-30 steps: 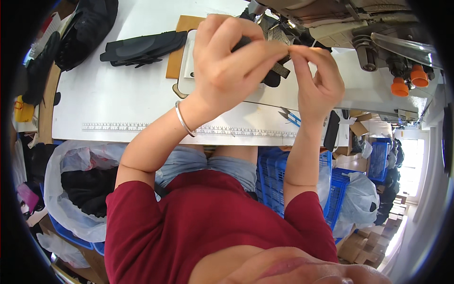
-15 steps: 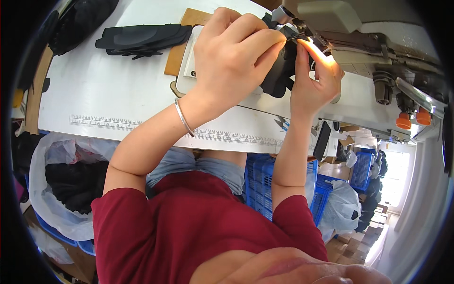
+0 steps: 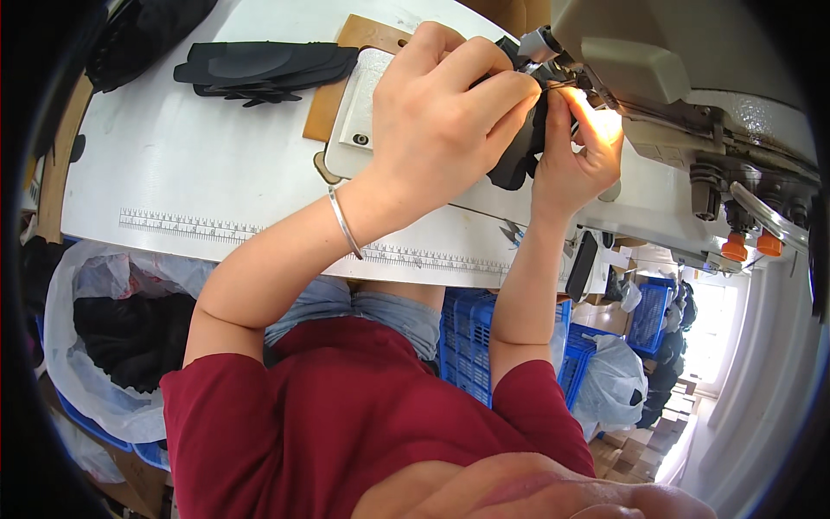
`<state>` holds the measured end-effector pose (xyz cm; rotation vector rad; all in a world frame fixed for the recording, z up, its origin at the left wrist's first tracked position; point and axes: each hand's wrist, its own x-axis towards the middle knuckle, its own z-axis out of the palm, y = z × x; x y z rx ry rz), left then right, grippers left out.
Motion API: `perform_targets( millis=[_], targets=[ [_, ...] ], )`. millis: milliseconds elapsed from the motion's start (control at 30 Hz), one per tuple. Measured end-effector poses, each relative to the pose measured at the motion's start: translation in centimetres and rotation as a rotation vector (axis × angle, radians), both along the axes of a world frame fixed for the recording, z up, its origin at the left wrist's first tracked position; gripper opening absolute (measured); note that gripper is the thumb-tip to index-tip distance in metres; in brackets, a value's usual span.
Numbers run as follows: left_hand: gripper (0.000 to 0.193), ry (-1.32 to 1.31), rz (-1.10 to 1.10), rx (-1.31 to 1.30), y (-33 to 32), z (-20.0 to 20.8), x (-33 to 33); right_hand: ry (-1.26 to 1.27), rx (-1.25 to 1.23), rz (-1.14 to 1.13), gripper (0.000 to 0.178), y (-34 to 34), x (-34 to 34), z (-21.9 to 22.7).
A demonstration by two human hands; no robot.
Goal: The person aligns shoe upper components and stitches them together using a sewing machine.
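Note:
My left hand [image 3: 454,117], with a silver bangle at its wrist, is closed in a pinch of thumb and forefinger just before the head of a sewing machine [image 3: 635,73]. Almost touching it, my right hand [image 3: 577,156] pinches too, its fingertips lit by the machine's lamp. Something thin and dark shows between the two sets of fingertips, too small to name. Black fabric [image 3: 516,164] hangs over the machine bed under and between my hands, partly covered by the left one.
Flat black cut pieces [image 3: 259,71] lie stacked at the far left. A ruler strip [image 3: 186,227] runs along the table's near edge, with small snips [image 3: 512,233] and a black phone-like slab [image 3: 584,261] further right. Below stand a bag-lined bin [image 3: 65,346] and blue crates [image 3: 467,342].
The view has shifted slightly. My left fingertips have moved a little to the right and nearer, closer to the right ones. Both hands stay pinched by the machine head.

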<state>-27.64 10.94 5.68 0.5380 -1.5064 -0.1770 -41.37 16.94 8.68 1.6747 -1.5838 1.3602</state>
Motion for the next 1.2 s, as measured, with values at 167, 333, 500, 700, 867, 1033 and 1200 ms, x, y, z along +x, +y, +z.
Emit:
perform_targets(
  millis=[167,333,500,700,867,1033,1200],
  targets=[
    [0.016,0.0,-0.005,0.005,0.0,0.0,0.1,-0.069,0.028,0.022,0.01,0.0,0.3,0.1],
    [0.015,0.004,0.001,-0.017,-0.2,-0.1,0.0,-0.073,0.037,0.042,0.011,0.0,-0.1,-0.1],
    [0.016,-0.001,0.011,-0.021,-0.3,0.0,0.0,-0.091,0.047,0.038,0.011,-0.1,0.0,-0.1],
    [0.024,-0.149,0.109,-0.106,-0.4,1.5,0.0,-0.076,-0.006,0.101,0.014,-0.4,-0.7,-0.6],
    [0.027,-0.194,0.164,-0.147,-0.7,1.6,0.0,-0.09,0.023,0.072,0.012,-0.2,-0.4,-0.3],
    [0.03,-0.201,-0.055,-0.098,-0.7,1.6,1.2,-0.062,0.06,0.041,0.01,0.1,-0.5,0.0],
    [0.031,-0.199,-0.046,-0.089,-0.3,2.0,1.5,-0.064,0.029,0.08,0.015,-0.1,-0.6,-0.3]
  ],
)
